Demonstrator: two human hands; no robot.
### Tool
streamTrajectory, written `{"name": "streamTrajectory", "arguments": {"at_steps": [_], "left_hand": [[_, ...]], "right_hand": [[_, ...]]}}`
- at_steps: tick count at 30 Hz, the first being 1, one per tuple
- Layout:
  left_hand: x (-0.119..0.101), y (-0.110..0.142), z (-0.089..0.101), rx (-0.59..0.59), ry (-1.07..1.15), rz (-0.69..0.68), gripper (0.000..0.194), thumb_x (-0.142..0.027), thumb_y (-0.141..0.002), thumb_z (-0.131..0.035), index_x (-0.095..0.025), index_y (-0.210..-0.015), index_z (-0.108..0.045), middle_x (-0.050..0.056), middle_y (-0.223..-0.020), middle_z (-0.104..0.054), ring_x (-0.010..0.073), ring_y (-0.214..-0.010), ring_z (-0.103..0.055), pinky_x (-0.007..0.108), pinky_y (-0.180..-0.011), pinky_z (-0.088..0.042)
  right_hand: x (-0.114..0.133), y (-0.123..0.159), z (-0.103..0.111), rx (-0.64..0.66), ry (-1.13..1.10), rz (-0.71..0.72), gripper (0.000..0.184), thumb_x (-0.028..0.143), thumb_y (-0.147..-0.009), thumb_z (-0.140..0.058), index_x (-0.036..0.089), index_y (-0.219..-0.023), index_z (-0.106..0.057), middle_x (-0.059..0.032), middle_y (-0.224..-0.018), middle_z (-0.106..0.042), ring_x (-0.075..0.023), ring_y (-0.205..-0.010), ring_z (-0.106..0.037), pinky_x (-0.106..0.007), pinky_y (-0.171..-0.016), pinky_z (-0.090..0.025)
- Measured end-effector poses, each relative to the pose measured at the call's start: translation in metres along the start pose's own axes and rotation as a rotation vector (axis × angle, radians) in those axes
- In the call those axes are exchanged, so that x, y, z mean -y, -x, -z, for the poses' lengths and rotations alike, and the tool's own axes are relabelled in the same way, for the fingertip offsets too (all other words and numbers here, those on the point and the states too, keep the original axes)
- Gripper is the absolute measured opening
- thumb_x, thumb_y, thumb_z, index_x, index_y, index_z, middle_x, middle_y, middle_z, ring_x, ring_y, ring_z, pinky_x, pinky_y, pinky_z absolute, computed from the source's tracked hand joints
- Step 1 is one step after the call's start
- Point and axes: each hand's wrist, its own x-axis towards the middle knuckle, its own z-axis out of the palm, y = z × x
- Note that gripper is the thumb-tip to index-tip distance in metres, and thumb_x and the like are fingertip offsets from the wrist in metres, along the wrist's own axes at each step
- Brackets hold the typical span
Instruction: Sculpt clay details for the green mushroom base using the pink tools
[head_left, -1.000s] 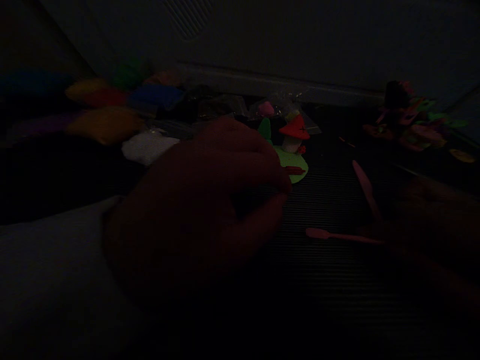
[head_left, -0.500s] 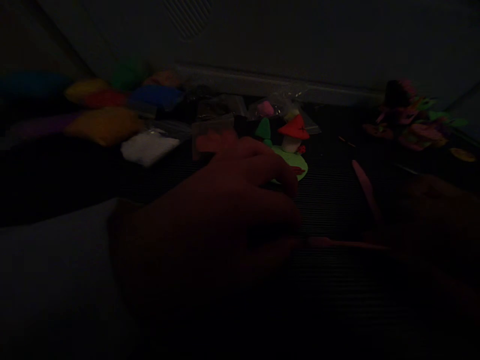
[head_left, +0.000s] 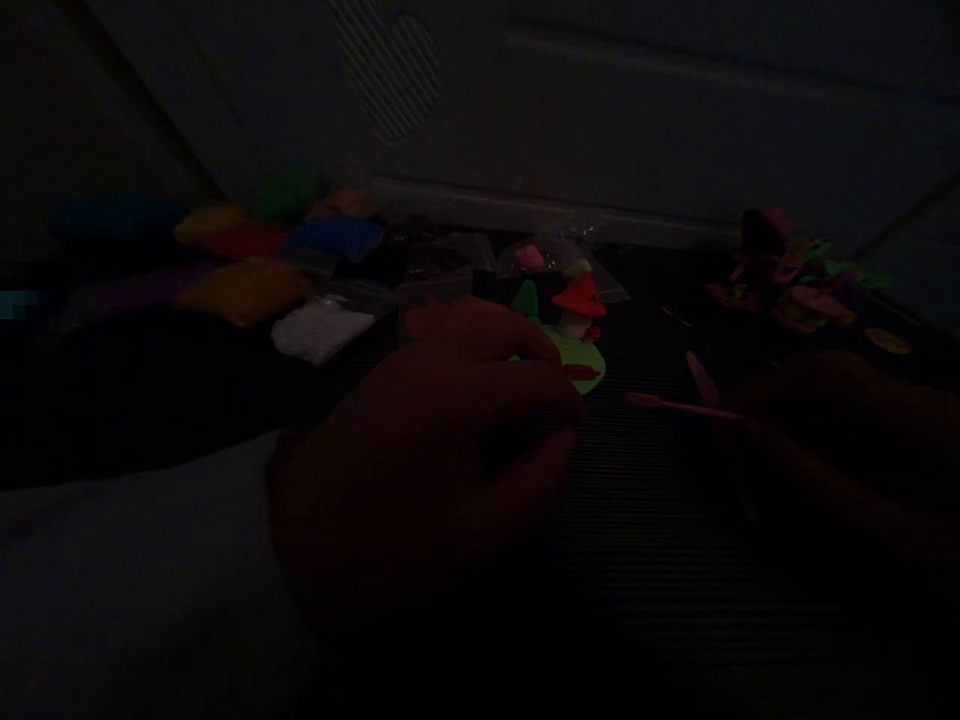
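Note:
The scene is very dark. My left hand (head_left: 435,450) rests on the dark ribbed mat (head_left: 645,560), fingers curled with fingertips pinched near the edge of a green clay disc (head_left: 577,352); what they pinch is hidden. On the disc stands a clay mushroom (head_left: 577,300) with a red cap and white stem, and a green cone (head_left: 526,297) beside it. My right hand (head_left: 832,420) at the right holds a thin pink modelling tool (head_left: 675,405), its tip pointing left towards the disc. A second pink tool (head_left: 703,378) lies just behind it.
Bags of coloured clay lie at the back left: white (head_left: 322,330), yellow (head_left: 244,290), blue (head_left: 334,237), red, green. Clear wrappers (head_left: 442,260) sit behind the mushroom. A finished pink and green clay piece (head_left: 795,280) stands at the back right. A wall runs behind.
My right hand has raised the pink tool off the mat and brought its tip up towards the green disc. My left hand stayed by the disc. The camera tilted up slightly.

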Motion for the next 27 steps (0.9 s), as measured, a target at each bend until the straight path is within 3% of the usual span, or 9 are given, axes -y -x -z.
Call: {"name": "streamTrajectory", "arguments": {"at_steps": [5,9,13,18,27], "left_hand": [[-0.002,0.001,0.002,-0.189,-0.027,0.173,0.031,-0.02,-0.07,-0.051,-0.025,-0.1,-0.05,-0.001,-0.1,-0.053,0.018,-0.094,-0.049,0.035,-0.088,-0.039],[0.0,0.001,0.001,-0.216,-0.017,0.247,0.044,-0.021,-0.07,-0.052,-0.023,-0.112,-0.039,0.002,-0.111,-0.049,0.0187,-0.099,-0.047,0.037,-0.092,-0.036],[0.002,0.0,-0.001,-0.191,-0.026,0.229,0.048,-0.021,-0.071,-0.051,-0.023,-0.115,-0.034,0.004,-0.115,-0.045,0.0205,-0.104,-0.044,0.039,-0.091,-0.037],[0.004,-0.002,-0.002,-0.153,-0.008,0.186,0.045,-0.023,-0.072,-0.05,-0.022,-0.114,-0.034,0.004,-0.115,-0.044,0.0197,-0.103,-0.044,0.038,-0.09,-0.037],[0.004,-0.002,-0.002,-0.15,-0.003,0.109,0.039,-0.019,-0.072,-0.049,-0.02,-0.11,-0.04,0.003,-0.114,-0.043,0.0174,-0.106,-0.041,0.036,-0.093,-0.035]], "right_hand": [[-0.003,-0.012,-0.003,0.018,0.059,0.078,0.023,0.039,-0.082,-0.038,0.026,-0.097,-0.05,-0.0016,-0.098,-0.049,-0.0148,-0.089,-0.046,-0.032,-0.072,-0.041],[-0.002,-0.013,-0.005,-0.054,0.052,0.073,0.029,0.036,-0.081,-0.04,0.025,-0.107,-0.047,-0.0023,-0.109,-0.044,-0.0181,-0.1,-0.041,-0.037,-0.08,-0.038],[0.011,-0.014,0.0,-0.061,-0.021,0.197,0.019,0.03,-0.079,-0.045,0.025,-0.095,-0.055,-0.0026,-0.099,-0.048,-0.0159,-0.092,-0.044,-0.032,-0.074,-0.037],[0.039,-0.018,0.004,0.029,-0.124,0.289,0.014,0.031,-0.078,-0.049,0.029,-0.086,-0.06,-0.0007,-0.091,-0.05,-0.0129,-0.085,-0.045,-0.033,-0.074,-0.029],[0.058,-0.026,0.0,0.144,-0.199,0.284,0.012,0.03,-0.077,-0.052,0.028,-0.083,-0.062,0.0005,-0.1,-0.05,-0.0147,-0.09,-0.042,-0.038,-0.084,-0.02]]}}
